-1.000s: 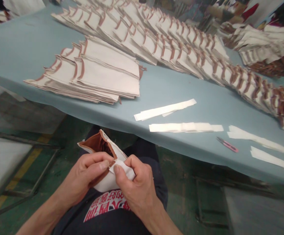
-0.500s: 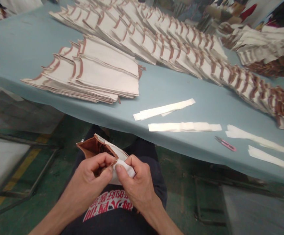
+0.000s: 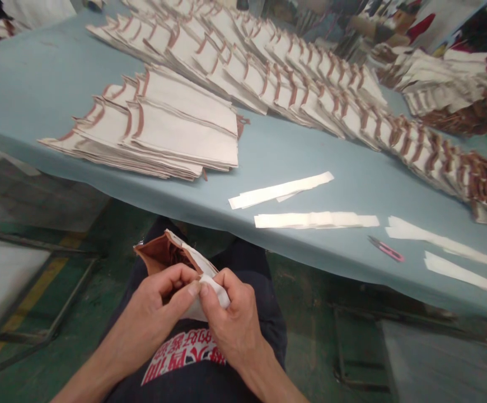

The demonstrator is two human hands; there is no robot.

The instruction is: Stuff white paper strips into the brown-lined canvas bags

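Dark garment: worn by the person, below the hands; red and white lettering is printed across its front.
Left hand: brought in over the lap; its grip is closed, the brown-edged rim of the cream fabric pouch being pinched between thumb and fingers.
Right hand: set opposite; its grip is closed too, on a fold of white cloth at the same rim; the two thumb tips are held just beside each other; whether the fold belongs to the pouch or is a separate piece cannot be told.
Pouch position: held above the lap, before the near edge of the table; its mouth is opened toward the upper left, and brown lining is shown inside; its lower part is largely covered by the hands.
Table: topped in plain blue-green; its near edge is run slantwise across the view.
White strips: laid flat near that edge in four groups, two left of the snips and two to the right.
Pink-handled snips: placed between those groups.
Short stack of cream pouches: laid overlapped at left, brown edging turned leftward.
Long overlapped rows: spread behind, cream with brown edging.
Cream-and-brown heap: piled at far right; blurred.
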